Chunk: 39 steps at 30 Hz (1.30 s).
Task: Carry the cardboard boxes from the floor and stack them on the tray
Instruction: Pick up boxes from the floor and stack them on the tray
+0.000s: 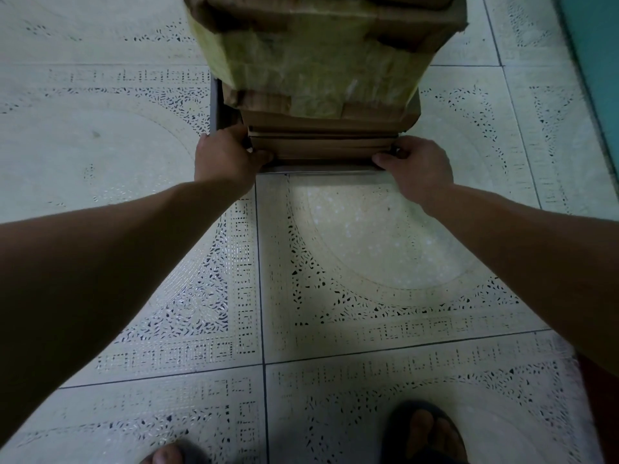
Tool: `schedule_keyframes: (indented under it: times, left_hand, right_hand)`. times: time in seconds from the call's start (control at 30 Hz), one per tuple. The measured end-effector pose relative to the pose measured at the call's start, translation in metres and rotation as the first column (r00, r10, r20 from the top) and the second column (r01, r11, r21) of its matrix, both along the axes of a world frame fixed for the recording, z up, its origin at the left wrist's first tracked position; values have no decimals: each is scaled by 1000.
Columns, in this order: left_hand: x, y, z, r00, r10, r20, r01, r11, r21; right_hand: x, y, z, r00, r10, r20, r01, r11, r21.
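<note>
One stack of cardboard boxes (321, 61), at least three layers; exact count unclear. One grey metal tray (214, 105) under it, on the tiled floor (100, 135). The largest box is wrapped in yellowish tape with torn brown patches. The flat bottom box (321, 147) has its long near edge running left-right. Left hand (227, 159) and right hand (418, 169) curl round its near corners, gripping. Two sandalled feet (425, 430) stand below.
</note>
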State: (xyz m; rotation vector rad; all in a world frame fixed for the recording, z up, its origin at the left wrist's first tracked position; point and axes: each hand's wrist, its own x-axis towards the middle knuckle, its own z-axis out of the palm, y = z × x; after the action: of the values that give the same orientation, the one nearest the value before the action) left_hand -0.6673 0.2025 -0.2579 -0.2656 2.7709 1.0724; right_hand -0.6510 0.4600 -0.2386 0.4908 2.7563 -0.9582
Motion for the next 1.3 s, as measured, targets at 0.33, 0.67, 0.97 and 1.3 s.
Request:
schedule_keyframes:
  times: [0.33,0.67,0.97,1.3]
  left_hand:
    - [5,-5,9,999,-25,-37,29,994,109]
    - [2,-1,5,995,-43,-86,45,999,17]
    - [3,-3,5,993,-63,-98,65,998,17]
    - [9,-5,20,997,4,-80,19,961,276]
  right_hand:
    - [0,8,3,988,117,-96,-96,975,201]
    - [0,6,-3,977,186,-107,-144,939,313]
    - [2,8,-4,960,251,-128,-188,909,371]
    - [1,8,12,980,96,-177,-73,988,134]
